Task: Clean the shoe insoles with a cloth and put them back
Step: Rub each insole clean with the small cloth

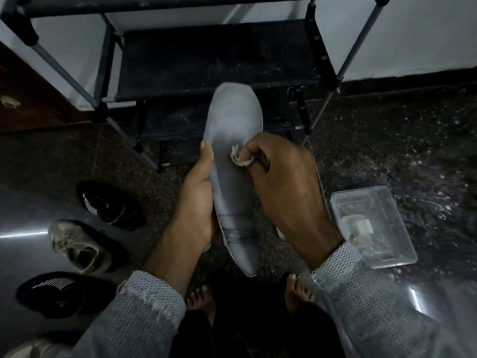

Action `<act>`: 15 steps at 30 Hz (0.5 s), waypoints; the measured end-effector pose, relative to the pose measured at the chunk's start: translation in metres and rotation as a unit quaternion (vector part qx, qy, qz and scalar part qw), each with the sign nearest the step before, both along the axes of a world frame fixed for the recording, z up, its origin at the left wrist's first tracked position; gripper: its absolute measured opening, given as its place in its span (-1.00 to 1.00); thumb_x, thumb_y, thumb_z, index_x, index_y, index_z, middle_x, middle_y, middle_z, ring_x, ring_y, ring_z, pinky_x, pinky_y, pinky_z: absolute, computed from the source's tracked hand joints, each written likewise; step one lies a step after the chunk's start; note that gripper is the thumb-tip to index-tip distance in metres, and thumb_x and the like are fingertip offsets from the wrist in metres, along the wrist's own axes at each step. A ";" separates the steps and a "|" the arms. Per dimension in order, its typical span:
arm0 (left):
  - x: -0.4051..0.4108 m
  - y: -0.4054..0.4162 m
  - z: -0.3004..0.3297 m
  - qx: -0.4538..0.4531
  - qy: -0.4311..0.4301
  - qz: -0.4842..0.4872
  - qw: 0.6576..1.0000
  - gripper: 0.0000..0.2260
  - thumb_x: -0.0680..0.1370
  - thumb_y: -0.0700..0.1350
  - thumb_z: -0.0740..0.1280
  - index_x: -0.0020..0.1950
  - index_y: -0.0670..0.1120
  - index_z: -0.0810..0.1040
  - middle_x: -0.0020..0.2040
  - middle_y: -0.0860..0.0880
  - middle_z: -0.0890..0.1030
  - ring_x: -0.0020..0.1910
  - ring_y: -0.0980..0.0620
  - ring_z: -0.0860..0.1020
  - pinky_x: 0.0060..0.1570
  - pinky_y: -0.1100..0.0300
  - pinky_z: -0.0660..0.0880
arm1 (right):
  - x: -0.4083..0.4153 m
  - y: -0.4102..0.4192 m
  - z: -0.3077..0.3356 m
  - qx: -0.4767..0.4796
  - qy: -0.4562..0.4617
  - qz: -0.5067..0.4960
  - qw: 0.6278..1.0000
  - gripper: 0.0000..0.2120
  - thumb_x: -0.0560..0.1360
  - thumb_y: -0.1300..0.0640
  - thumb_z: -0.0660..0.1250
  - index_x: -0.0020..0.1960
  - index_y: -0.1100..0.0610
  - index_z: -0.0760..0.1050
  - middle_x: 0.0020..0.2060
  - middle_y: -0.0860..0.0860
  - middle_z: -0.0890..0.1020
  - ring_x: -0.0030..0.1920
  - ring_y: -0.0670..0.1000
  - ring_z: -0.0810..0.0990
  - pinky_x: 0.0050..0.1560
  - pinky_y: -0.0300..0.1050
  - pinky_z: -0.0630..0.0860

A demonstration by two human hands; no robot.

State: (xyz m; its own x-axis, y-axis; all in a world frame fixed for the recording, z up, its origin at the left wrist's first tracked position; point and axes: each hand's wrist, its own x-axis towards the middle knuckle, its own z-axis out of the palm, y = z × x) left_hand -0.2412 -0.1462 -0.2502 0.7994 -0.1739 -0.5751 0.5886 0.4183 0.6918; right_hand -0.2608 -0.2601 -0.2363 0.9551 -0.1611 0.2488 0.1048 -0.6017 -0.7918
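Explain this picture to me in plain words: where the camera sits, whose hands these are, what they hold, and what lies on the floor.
There is no machine here. A person wears one camera on the head, looking down at their own hands and bare feet.

The left hand grips a grey insole by its edge. The right hand pinches a small crumpled cloth in its fingers and presses it against the insole.

On the dark floor, to the left, lie two black shoes and a beige shoe. To the right sits a clear plastic box. Ahead stands a dusty black shoe rack.

Head view, steep downward, close over hands (240, 192)
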 end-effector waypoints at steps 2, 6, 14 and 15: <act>-0.001 -0.003 0.000 0.025 -0.013 -0.016 0.999 -0.59 0.66 0.09 0.02 -0.05 -0.09 0.57 -0.27 -0.04 0.61 -0.34 0.17 0.61 -0.10 0.22 0.57 | 0.000 0.000 0.000 -0.006 -0.006 0.001 1.000 -0.85 0.48 0.35 0.35 -0.16 0.13 0.59 -0.23 -0.08 0.62 -0.19 -0.20 0.55 -0.20 -0.43 0.47; -0.002 -0.004 -0.003 -0.034 0.002 0.007 0.999 -0.49 0.66 0.10 -0.02 0.00 -0.16 0.62 -0.23 -0.11 0.65 -0.27 0.12 0.66 -0.16 0.13 0.62 | -0.004 0.004 0.003 -0.009 -0.012 0.050 0.999 -0.83 0.48 0.34 0.32 -0.12 0.10 0.59 -0.21 -0.10 0.63 -0.17 -0.19 0.58 -0.16 -0.32 0.52; -0.002 0.002 -0.009 -0.011 -0.020 0.004 1.000 -0.53 0.66 0.11 0.05 -0.17 -0.06 0.67 -0.27 -0.03 0.69 -0.27 0.11 0.66 -0.19 0.23 0.62 | 0.001 -0.004 0.003 -0.051 -0.019 0.049 0.997 -0.84 0.45 0.38 0.30 -0.14 0.16 0.58 -0.20 0.00 0.64 -0.17 -0.02 0.60 -0.18 0.02 0.57; -0.004 0.000 -0.007 -0.024 -0.018 0.001 1.000 -0.55 0.65 0.11 0.07 -0.11 -0.10 0.66 -0.21 -0.08 0.70 -0.23 0.05 0.68 -0.16 0.18 0.62 | 0.002 -0.008 0.002 -0.049 -0.026 0.028 0.998 -0.85 0.45 0.38 0.31 -0.14 0.17 0.58 -0.20 0.01 0.64 -0.17 -0.02 0.61 -0.19 0.03 0.58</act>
State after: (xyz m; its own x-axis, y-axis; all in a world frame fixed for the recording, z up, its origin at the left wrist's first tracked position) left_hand -0.2457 -0.1459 -0.2573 0.8203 -0.1987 -0.5364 0.5621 0.4533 0.6918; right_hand -0.2585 -0.2678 -0.2348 0.9471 -0.0805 0.3107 0.1800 -0.6683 -0.7218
